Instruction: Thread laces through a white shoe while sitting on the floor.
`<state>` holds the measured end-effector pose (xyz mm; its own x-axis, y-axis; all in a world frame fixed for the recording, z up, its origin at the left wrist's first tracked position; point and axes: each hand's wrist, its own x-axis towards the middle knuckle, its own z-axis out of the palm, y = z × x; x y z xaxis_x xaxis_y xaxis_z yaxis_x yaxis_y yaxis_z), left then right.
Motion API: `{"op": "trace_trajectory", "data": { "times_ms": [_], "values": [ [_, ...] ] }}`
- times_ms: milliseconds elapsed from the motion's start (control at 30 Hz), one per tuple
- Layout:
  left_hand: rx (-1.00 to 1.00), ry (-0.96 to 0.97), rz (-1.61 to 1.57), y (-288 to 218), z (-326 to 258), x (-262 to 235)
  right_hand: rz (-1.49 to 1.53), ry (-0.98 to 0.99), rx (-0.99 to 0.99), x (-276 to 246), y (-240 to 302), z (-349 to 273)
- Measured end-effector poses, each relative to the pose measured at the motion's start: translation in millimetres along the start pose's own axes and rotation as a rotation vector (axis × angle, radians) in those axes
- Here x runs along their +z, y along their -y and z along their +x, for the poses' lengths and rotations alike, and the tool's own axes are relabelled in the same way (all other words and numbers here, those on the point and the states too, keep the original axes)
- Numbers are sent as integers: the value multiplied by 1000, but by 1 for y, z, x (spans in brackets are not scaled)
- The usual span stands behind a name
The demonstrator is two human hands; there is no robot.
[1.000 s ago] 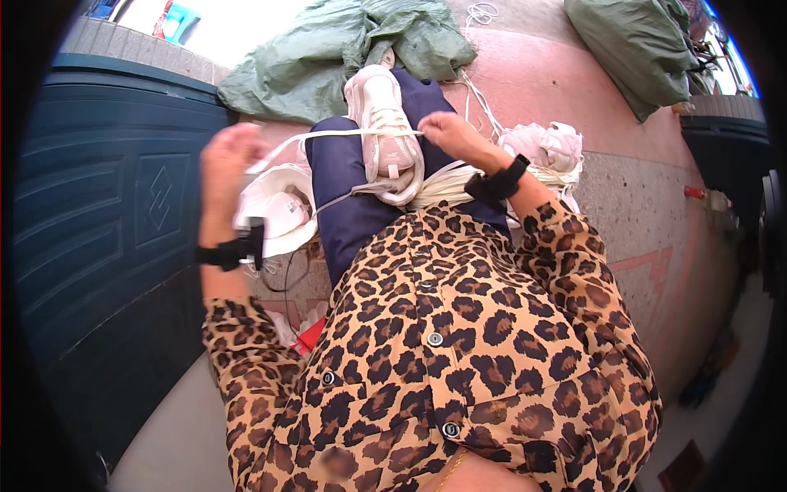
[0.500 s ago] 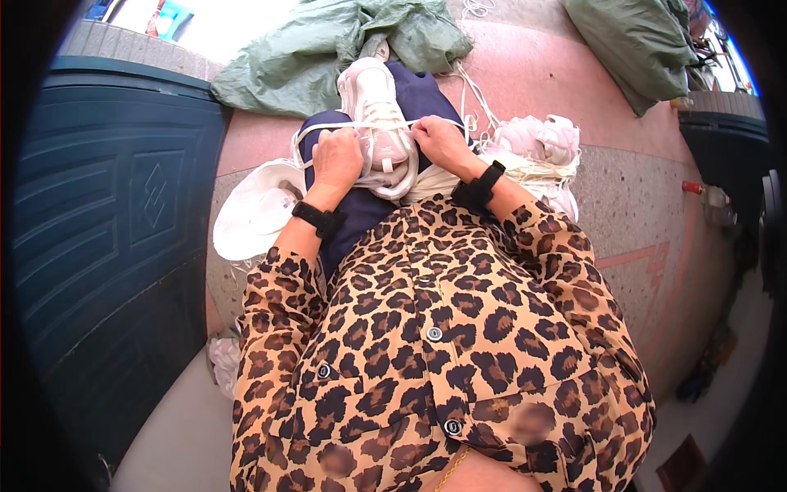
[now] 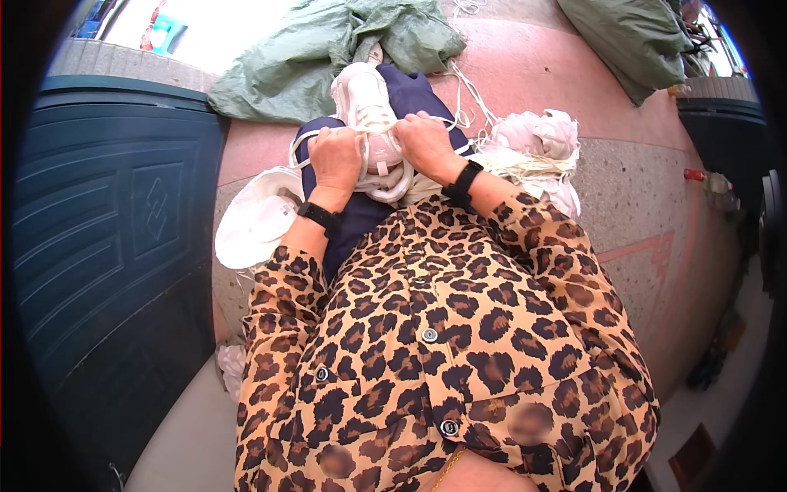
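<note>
A white and pale pink sneaker [image 3: 361, 92] lies on my lap between my dark blue trouser legs, its toe pointing away from me. White laces run through its eyelets. My left hand [image 3: 334, 158] is closed on a shoelace at the left side of the tongue [image 3: 382, 153]. On the right side, my right hand [image 3: 425, 144] is closed too, pinching the lace near the top eyelets. A loose lace end trails from each hand across a thigh. The fingertips are partly hidden behind the backs of my hands.
At my left lies a white hat [image 3: 250, 225]. Several white laces [image 3: 516, 168] and pale pink shoe pieces [image 3: 537, 134] are piled at my right. Green sacks [image 3: 275, 78] lie ahead. A dark blue panelled door [image 3: 106, 221] stands along the left.
My right hand has moved left, closer to my left hand and the shoe's tongue. The lace that was stretched straight between the hands is now drawn in close to the shoe.
</note>
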<state>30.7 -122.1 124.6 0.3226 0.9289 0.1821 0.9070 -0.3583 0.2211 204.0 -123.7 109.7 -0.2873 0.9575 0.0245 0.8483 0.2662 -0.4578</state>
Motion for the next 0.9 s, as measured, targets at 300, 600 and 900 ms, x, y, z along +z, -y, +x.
{"op": "trace_trajectory", "data": {
  "times_ms": [300,600,900],
  "values": [
    [-189,71,-20,-2,-17,-6,-111,-64,-54,-6,-20,-3],
    [-47,32,-222,5,26,-13,479,-136,170,-4,-14,-8],
    [72,543,-177,-14,77,7,448,-137,96,1,-13,-7]
  ]
}}
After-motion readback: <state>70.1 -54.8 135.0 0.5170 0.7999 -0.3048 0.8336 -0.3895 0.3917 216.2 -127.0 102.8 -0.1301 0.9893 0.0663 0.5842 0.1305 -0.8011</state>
